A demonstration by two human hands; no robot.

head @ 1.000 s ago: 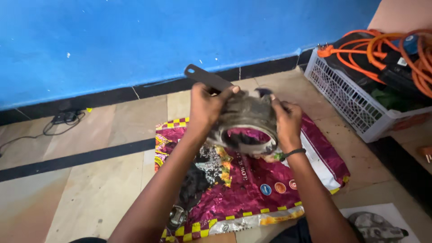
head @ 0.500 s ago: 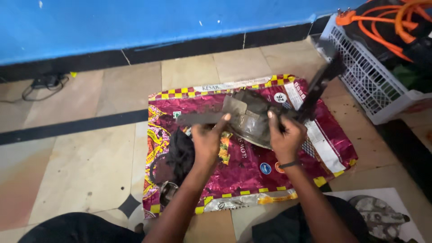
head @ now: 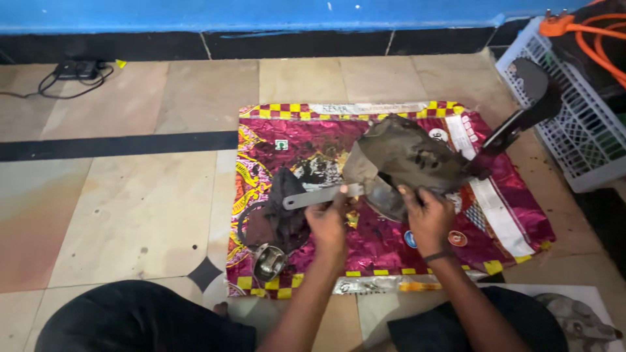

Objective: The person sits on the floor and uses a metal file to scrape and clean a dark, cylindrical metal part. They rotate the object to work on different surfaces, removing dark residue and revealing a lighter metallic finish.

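On the floor, over a crumpled magenta foil sack with a yellow-checked border (head: 391, 254), we hold a grimy dark-grey metal housing with a long black lever arm (head: 407, 160). The housing sits tilted above the middle of the sack; its lever (head: 521, 120) reaches off toward a white slotted plastic crate (head: 574, 143) just beyond the sack's far right corner.

Our left hand (head: 328, 225) has its fingers pinched around a flat grey metal strip (head: 319, 195), whose far end points toward a dark oily rag (head: 283, 208) lying on the sack's left half. Our right hand (head: 427, 218) has fingers curled and pressed against the housing's lower rim; how far they wrap under we cannot tell.

A small shiny metal cup (head: 268, 261) rests near the sack's near left corner.

Risks, as we judge them: the housing looks greasy and is carried mostly by one hand, so it could slip and drop onto the sack. The lever swings close to the crate and might snag it. The strip's edge lies near our own fingers.
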